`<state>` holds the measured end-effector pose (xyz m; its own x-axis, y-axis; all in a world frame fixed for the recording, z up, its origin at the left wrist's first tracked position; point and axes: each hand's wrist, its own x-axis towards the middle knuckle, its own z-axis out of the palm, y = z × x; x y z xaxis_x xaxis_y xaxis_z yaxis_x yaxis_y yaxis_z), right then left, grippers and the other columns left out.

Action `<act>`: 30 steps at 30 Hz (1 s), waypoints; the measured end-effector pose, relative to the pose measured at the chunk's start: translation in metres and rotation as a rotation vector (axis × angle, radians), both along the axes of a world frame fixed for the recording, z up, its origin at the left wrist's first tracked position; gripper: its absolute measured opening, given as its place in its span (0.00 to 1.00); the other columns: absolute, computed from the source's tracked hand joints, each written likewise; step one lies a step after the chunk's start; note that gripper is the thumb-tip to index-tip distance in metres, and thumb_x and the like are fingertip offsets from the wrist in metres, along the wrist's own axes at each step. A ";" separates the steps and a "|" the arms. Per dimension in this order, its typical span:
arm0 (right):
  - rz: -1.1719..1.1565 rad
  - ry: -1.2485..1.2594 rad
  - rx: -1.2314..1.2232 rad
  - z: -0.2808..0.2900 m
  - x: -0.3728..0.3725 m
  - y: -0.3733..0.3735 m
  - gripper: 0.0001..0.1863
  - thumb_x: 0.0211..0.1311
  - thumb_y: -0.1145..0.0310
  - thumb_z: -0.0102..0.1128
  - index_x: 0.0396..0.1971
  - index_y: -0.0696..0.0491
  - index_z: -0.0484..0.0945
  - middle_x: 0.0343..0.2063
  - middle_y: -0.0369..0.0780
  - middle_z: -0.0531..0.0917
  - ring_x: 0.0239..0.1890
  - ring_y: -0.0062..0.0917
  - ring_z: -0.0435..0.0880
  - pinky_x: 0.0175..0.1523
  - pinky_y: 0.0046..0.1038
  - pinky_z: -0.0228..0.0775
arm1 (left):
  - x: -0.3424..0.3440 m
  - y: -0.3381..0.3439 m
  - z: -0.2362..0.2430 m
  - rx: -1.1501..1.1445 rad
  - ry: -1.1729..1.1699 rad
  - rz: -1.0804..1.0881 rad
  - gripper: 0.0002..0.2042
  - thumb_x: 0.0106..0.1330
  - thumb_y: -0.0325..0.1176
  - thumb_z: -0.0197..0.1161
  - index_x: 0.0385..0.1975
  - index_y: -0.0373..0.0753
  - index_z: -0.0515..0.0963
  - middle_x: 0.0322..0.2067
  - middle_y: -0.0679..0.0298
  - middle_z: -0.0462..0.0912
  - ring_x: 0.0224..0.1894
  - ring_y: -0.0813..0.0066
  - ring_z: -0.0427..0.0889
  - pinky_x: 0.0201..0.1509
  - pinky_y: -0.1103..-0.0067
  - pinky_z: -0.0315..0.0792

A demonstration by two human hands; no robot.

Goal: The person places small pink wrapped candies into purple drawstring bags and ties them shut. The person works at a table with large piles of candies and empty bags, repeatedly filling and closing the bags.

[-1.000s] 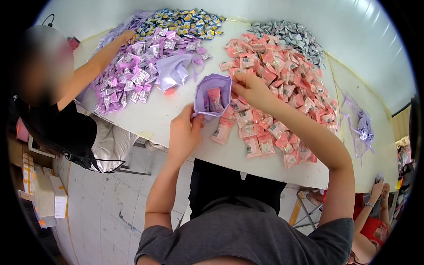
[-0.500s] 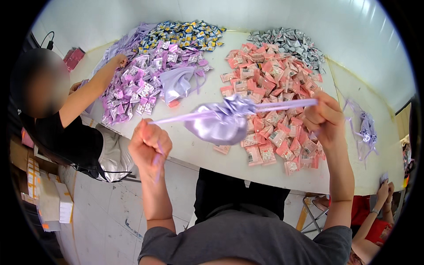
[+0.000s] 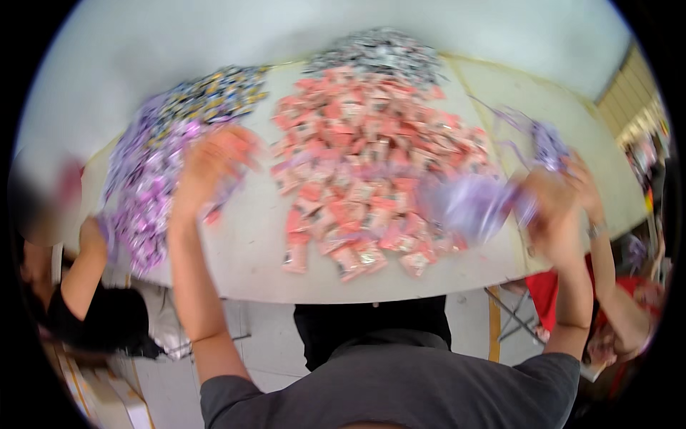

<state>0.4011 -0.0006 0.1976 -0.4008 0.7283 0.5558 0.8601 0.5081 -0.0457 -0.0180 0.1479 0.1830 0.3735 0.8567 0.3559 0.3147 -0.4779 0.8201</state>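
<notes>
Motion blurs my left hand (image 3: 214, 161), raised over the right part of the purple packet pile (image 3: 143, 229); its fingers are too smeared to tell their grip. My right hand (image 3: 547, 211) grips a shiny lilac drawstring pouch (image 3: 471, 207) above the right edge of the pink packet pile (image 3: 371, 129). Just beyond that hand lies a bunch of lilac pouches (image 3: 549, 146) with loose ribbons.
The white table (image 3: 243, 264) also holds silver packets (image 3: 371, 50) and blue-yellow packets (image 3: 214, 93) at the back. A co-worker in black (image 3: 86, 307) is at left; another in red (image 3: 614, 314) reaches in from the right. Boxes (image 3: 114, 393) stand on the floor.
The pouch, stretched by its ribbons between both hands half a second ago, has moved right with my right hand. My left hand has let it go and moved up and left. The view has shifted.
</notes>
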 end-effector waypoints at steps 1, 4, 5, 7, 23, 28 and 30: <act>-0.214 0.159 0.091 0.012 0.014 0.000 0.13 0.45 0.74 0.62 0.35 0.56 0.75 0.22 0.42 0.76 0.21 0.37 0.75 0.26 0.30 0.65 | -0.056 0.038 -0.025 0.345 0.402 0.321 0.09 0.61 0.32 0.54 0.35 0.36 0.77 0.30 0.59 0.81 0.30 0.71 0.76 0.34 0.75 0.69; -0.553 0.143 0.266 0.010 0.101 0.020 0.11 0.51 0.67 0.62 0.34 0.54 0.75 0.25 0.45 0.78 0.24 0.40 0.76 0.28 0.33 0.67 | -0.153 0.084 -0.082 0.296 1.426 0.878 0.14 0.55 0.34 0.59 0.41 0.43 0.76 0.40 0.57 0.76 0.50 0.56 0.69 0.52 0.60 0.64; -0.644 0.078 0.323 -0.003 0.134 0.024 0.11 0.51 0.66 0.61 0.33 0.53 0.75 0.25 0.45 0.78 0.25 0.41 0.76 0.29 0.34 0.68 | -0.151 0.085 -0.093 0.193 1.331 0.838 0.13 0.54 0.34 0.60 0.40 0.44 0.76 0.41 0.58 0.75 0.51 0.55 0.69 0.53 0.59 0.63; -0.934 -0.123 0.187 -0.037 0.194 0.035 0.10 0.52 0.65 0.59 0.34 0.52 0.76 0.29 0.45 0.77 0.29 0.42 0.78 0.33 0.35 0.71 | -0.139 0.086 -0.104 0.134 1.224 0.805 0.12 0.52 0.34 0.62 0.37 0.45 0.76 0.40 0.58 0.75 0.50 0.56 0.69 0.51 0.59 0.64; 0.015 0.028 -0.249 -0.160 0.076 0.354 0.19 0.47 0.72 0.59 0.44 0.50 0.75 0.33 0.46 0.80 0.40 0.40 0.77 0.44 0.38 0.69 | -0.008 -0.057 -0.052 0.440 0.791 0.687 0.09 0.56 0.22 0.58 0.37 0.33 0.74 0.29 0.51 0.78 0.31 0.53 0.78 0.36 0.68 0.71; -0.289 0.145 -0.183 -0.142 0.098 0.369 0.15 0.45 0.69 0.57 0.38 0.50 0.78 0.32 0.46 0.79 0.38 0.38 0.77 0.43 0.37 0.69 | -0.003 -0.093 -0.065 0.218 0.735 0.770 0.08 0.55 0.20 0.59 0.34 0.32 0.74 0.29 0.53 0.77 0.31 0.55 0.77 0.34 0.71 0.70; -0.318 0.136 -0.108 -0.150 0.124 0.383 0.14 0.45 0.65 0.57 0.35 0.50 0.78 0.33 0.46 0.78 0.37 0.39 0.78 0.43 0.37 0.70 | 0.006 -0.089 -0.063 0.334 0.734 0.676 0.07 0.55 0.20 0.58 0.34 0.32 0.74 0.30 0.54 0.76 0.31 0.56 0.76 0.34 0.72 0.70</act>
